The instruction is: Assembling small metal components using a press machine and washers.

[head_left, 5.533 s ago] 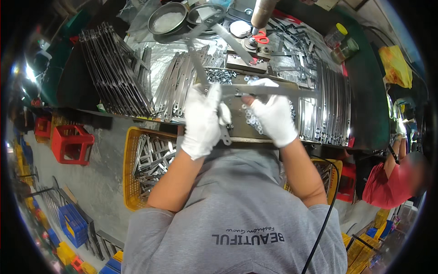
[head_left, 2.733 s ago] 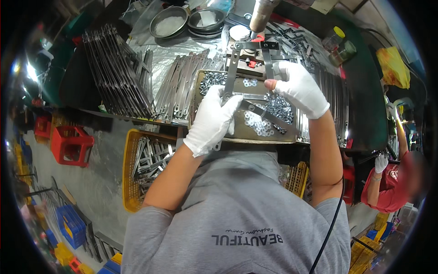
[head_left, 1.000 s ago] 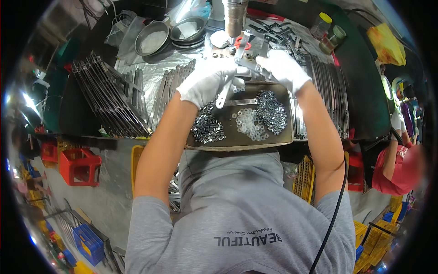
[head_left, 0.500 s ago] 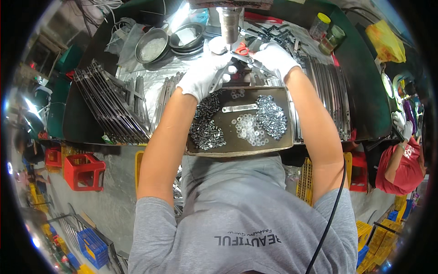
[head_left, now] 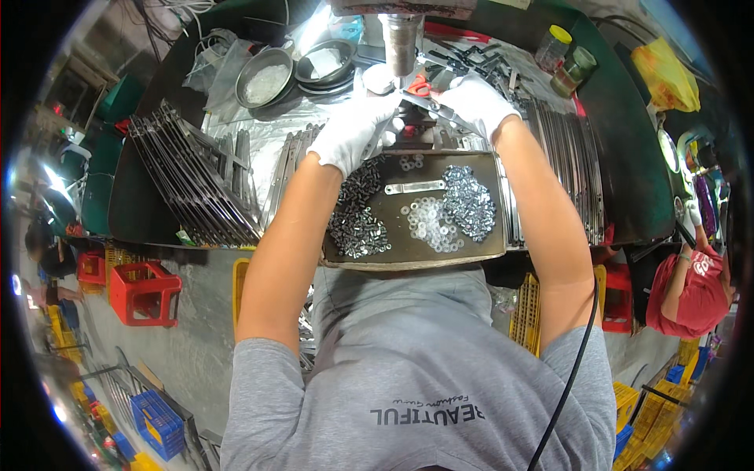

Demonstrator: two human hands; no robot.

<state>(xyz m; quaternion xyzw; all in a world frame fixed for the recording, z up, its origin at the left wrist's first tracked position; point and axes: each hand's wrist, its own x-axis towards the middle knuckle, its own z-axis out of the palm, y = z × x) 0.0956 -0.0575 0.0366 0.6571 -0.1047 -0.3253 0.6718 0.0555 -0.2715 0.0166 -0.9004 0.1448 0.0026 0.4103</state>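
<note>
Over the worktop (head_left: 638, 177), at upper centre of the frame, we see metal strips (head_left: 422, 102) gripped by the gloved left hand (head_left: 349, 129) and right hand (head_left: 477, 104). Close under the spindle (head_left: 399, 47), we judge, a slipping grip could skew them or get fingers pinched; below, a bumped tray (head_left: 393, 231) could spill its washers (head_left: 432, 224).

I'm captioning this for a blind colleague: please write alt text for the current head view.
Gloved left hand and right hand hold metal strips at the tip of a machine spindle. Nearer the person, a shallow tray holds small metal parts and pale washers; long metal bars lie in rows on both sides.
</note>
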